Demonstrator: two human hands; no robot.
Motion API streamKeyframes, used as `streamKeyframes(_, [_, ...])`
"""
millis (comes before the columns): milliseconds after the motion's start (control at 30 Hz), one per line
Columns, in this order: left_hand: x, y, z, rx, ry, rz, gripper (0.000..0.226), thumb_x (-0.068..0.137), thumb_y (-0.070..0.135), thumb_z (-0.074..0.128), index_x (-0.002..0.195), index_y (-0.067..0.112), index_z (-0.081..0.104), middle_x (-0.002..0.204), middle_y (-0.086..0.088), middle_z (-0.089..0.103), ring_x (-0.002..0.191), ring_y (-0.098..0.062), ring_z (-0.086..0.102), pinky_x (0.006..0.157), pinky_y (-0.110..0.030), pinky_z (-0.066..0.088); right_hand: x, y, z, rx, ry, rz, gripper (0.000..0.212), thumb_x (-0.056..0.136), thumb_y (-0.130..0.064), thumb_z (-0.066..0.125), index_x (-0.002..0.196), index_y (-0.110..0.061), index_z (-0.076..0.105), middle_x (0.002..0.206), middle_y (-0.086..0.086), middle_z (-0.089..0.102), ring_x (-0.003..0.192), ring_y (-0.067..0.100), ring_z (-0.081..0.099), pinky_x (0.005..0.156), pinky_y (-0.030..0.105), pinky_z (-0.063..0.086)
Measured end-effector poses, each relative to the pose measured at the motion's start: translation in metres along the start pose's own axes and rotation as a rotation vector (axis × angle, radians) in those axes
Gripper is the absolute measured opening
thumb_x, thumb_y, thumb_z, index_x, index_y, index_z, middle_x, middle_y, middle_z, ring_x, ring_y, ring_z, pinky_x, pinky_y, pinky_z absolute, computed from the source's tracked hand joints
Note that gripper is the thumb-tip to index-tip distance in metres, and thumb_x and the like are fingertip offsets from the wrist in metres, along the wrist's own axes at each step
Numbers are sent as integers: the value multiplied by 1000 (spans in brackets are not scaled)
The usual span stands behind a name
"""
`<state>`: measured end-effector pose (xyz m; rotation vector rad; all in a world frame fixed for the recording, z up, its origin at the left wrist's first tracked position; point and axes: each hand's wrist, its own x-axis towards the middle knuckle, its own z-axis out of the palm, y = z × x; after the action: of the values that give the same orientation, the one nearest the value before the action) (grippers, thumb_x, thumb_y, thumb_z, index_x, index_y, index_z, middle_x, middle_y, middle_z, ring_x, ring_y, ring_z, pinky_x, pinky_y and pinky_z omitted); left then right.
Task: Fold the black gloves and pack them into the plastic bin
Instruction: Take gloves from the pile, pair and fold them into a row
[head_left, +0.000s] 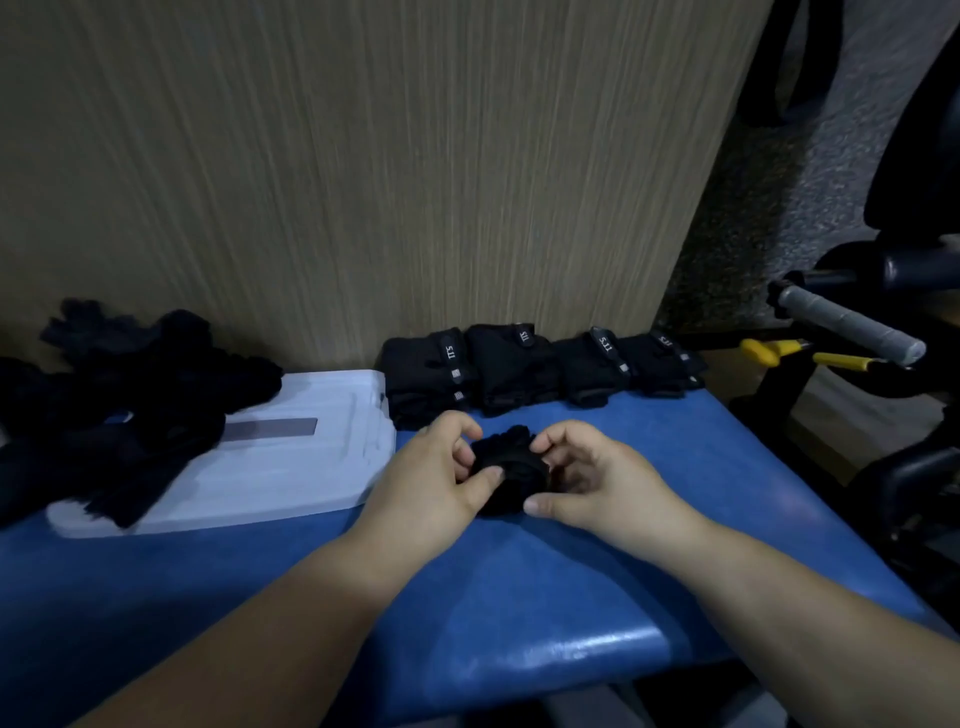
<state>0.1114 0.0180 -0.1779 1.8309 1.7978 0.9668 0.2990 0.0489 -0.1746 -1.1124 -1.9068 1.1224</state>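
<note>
On the blue padded bench (519, 571) by the wood-grain panel (363, 182), your left hand (431, 483) and right hand (597, 478) both pinch the bunched black knit glove (513, 462), likely to hold its fold tight. The folded black gloves (511, 364) line up just behind, and an unfolded heap (130, 384) lies left.

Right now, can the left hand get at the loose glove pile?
Probably yes: nothing stands between left hand and pile, only the white lid, though it must first release the rolled glove.

Matt black cloth glove (506, 475), glossy blue padded bench (545, 597), translucent plastic lid (291, 467), wood-grain panel (363, 182)
</note>
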Motion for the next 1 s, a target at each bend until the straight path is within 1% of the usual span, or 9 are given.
streamKeyframes(167, [-4,5,1,-6,-30,-31,16,86,37,63,94,28,53,87,9,61,81,-7,60,74,-26,50,1,4,9,-126,31,-33,55,58,-24,85,94,-41,47,90,0,63,76,27,61,72,43,53])
streamKeyframes(233, [-4,7,0,-35,-42,-36,15,87,37,62,91,27,52,84,7,63,79,-9,62,73,-29,51,1,5,11,-149,54,-48,52,60,-25,85,90,-40,46,83,-3,62,72,20,58,69,39,52])
streamKeyframes(333, [-5,10,-2,-87,-76,-28,14,87,36,62,86,27,51,78,6,65,70,-8,61,66,-25,48,2,6,12,-171,100,-74,44,64,-19,85,83,-30,47,70,-12,56,61,4,47,62,24,42])
streamKeyframes(433, [-5,11,-4,-186,-116,-17,13,87,30,63,85,27,51,76,7,63,64,-2,56,61,-19,44,2,6,13,-195,162,-88,43,64,-22,86,76,-27,45,69,-12,51,58,4,43,58,21,36])
streamKeyframes(533, [-3,9,-7,-321,-211,-54,15,87,16,61,91,27,53,88,6,65,78,-6,60,70,-20,47,3,8,13,-206,213,-90,45,63,-24,85,71,-27,41,76,-8,52,63,8,43,58,23,35])
streamKeyframes(600, [-1,4,-9,-350,-284,-54,30,83,2,55,98,28,52,100,3,65,96,-11,62,81,-26,50,4,9,12,-199,232,-82,47,63,-21,85,69,-27,39,76,-7,50,63,8,42,58,23,34])
streamKeyframes(700, [-1,1,-8,-322,-338,1,43,75,1,55,106,31,51,108,5,62,109,-7,57,93,-31,51,5,11,10,-109,245,-48,45,64,-19,83,67,-29,39,73,-6,50,62,10,42,60,25,35])
streamKeyframes(867, [-1,-1,-1,-268,-281,47,46,75,6,72,104,36,52,98,9,62,96,-13,60,83,-37,54,5,8,10,-11,257,-16,43,67,-11,81,68,-19,39,57,-13,45,57,11,38,56,27,36])
streamKeyframes(1000, [0,-2,2,-291,-232,45,36,77,10,74,95,35,54,83,8,62,76,-14,59,78,-41,54,4,4,9,-17,292,-17,40,68,-12,80,69,-16,40,61,-7,46,59,10,39,57,27,37])
